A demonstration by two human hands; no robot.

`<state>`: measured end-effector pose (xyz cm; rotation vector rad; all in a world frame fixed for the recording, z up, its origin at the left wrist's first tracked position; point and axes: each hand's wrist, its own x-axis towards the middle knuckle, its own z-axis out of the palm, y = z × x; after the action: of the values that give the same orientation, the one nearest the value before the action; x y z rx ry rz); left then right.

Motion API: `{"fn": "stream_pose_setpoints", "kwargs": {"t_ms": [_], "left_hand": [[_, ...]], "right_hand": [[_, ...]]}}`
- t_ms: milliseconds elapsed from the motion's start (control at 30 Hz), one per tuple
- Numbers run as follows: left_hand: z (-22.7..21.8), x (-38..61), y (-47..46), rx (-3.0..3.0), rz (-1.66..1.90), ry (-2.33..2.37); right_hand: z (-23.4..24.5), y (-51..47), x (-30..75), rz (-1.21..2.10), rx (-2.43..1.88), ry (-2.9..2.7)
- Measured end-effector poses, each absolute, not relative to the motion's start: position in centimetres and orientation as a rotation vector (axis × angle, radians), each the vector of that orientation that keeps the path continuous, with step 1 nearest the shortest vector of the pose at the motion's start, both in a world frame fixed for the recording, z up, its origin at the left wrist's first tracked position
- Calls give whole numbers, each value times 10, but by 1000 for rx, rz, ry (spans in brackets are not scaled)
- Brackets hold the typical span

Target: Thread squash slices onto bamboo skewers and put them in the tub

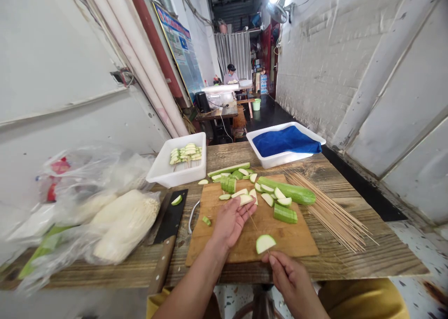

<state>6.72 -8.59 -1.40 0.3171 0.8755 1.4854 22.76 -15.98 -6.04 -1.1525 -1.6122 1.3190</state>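
- Zucchini slice (pixel 265 244), pale with a green rim, is threaded on a thin wooden skewer (pixel 252 220), just beyond the right hand (pixel 292 279) and on the near side of the left hand (pixel 231 222).
- Right hand pinches the skewer's lower end.
- Left hand, apart from the right, is palm up over the cutting board (pixel 238 250), fingers and thumb around a second slice (pixel 246 199); the skewer points towards it, but whether the tip pierces it is hard to tell.
- Cut pieces (pixel 228 184) and a long zucchini (pixel 296 193) lie at the board's far part.
- Left of the board is a black-bladed cleaver (pixel 172 223); right, a bundle of skewers (pixel 338 212).
- Farther off are a white tray (pixel 159 169) of skewered slices and another tray (pixel 280 161) holding a blue cloth (pixel 283 142).
- Deep in the room, a person (pixel 231 75) is at a table.
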Motion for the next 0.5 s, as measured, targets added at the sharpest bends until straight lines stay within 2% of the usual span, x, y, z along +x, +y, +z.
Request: {"fn": "stream_pose_setpoints", "kwargs": {"t_ms": [500], "left_hand": [[-13, 72, -87, 337, 1495, 927]], "right_hand": [[-59, -157, 228, 1283, -1146, -1658]]}}
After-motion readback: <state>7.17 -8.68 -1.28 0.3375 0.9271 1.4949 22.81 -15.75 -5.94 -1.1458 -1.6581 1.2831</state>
